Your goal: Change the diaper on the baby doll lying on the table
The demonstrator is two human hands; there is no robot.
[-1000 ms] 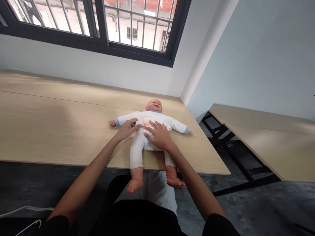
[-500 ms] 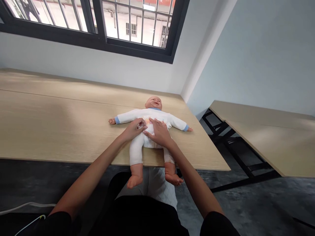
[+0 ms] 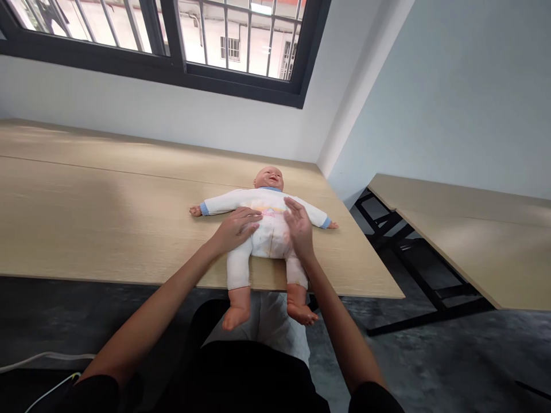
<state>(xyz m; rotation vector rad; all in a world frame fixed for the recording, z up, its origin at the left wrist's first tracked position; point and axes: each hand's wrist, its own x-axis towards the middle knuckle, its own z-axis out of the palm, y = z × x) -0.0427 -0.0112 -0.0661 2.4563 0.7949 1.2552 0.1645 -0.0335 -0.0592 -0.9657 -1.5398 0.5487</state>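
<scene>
A baby doll [image 3: 271, 238] in a white suit with blue cuffs and collar lies on its back, arms spread, its bare feet hanging past the table's front edge. Across its chest runs a small coloured print. My left hand [image 3: 238, 228] rests at the left side of the doll's belly, fingers stretched over the cloth. At the other side, my right hand [image 3: 300, 228] has its fingers extended and raised along the doll's chest; whether it touches the cloth I cannot tell. Neither hand holds anything.
The doll lies near the right end of a pale wooden table [image 3: 107, 229]. Right of it, across a gap, stands a second table [image 3: 469, 229] with black folding legs. Behind are a wall and a barred window [image 3: 241, 86]. A white cable [image 3: 47, 356] lies at lower left.
My hands have moved apart from the middle of the doll's belly. The right hand went to the right and lifted its fingers, uncovering the chest print; the left hand's fingers have straightened.
</scene>
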